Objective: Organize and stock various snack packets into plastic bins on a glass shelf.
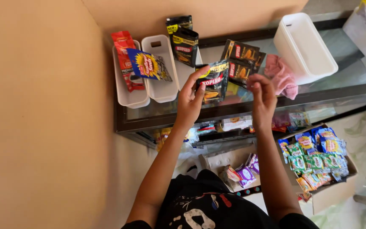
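Starting nearest: cardboard box (333,193) of blue and green packets sits low right. Left hand (190,99) has its grip pinching a black sachet (213,80) over the glass surface (217,111); right hand (262,95) hovers beside, fingers loosely curled, holding nothing. Farther back, white bins (145,91) hold red and blue-yellow packs.

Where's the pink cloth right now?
In the head view, the pink cloth lies on the glass table, right of the right hand, against the empty white bin.
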